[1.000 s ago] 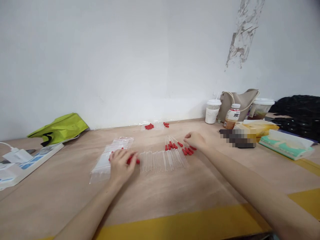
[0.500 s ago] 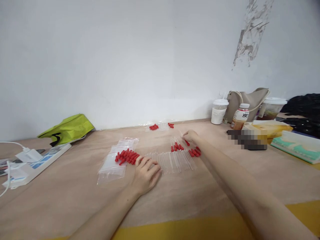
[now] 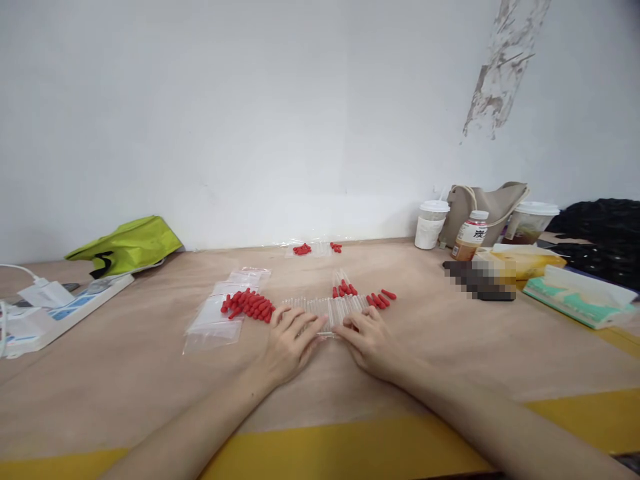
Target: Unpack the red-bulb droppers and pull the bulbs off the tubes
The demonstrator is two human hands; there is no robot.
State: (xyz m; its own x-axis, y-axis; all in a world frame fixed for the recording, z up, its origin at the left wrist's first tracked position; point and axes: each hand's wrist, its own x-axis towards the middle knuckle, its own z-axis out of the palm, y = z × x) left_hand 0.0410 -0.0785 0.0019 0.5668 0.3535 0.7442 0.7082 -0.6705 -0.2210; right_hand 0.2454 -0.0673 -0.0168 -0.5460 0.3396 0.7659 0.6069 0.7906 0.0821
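A row of several clear glass tubes (image 3: 333, 307) lies across the middle of the wooden table. My left hand (image 3: 291, 343) rests at the row's near edge, fingers stretched over the tube ends. My right hand (image 3: 369, 340) lies beside it, fingertips touching the same row. Both hands look flat and hold nothing. A pile of red rubber caps (image 3: 248, 305) sits left of the tubes, partly on clear plastic bags (image 3: 215, 318). More red caps (image 3: 379, 298) and a few capped tubes (image 3: 343, 287) lie just behind the row.
A green bag (image 3: 125, 244) and a white power strip (image 3: 60, 307) are at far left. Cups (image 3: 431, 223), a bottle (image 3: 471, 235), a beige bag (image 3: 487, 203), a tissue pack (image 3: 577, 296) stand at right. Small bags with red caps (image 3: 313, 249) lie near the wall.
My right hand drew back from the red caps behind the row to the near edge of the tubes. My left hand moved from the cap pile to the tubes earlier and stays there.
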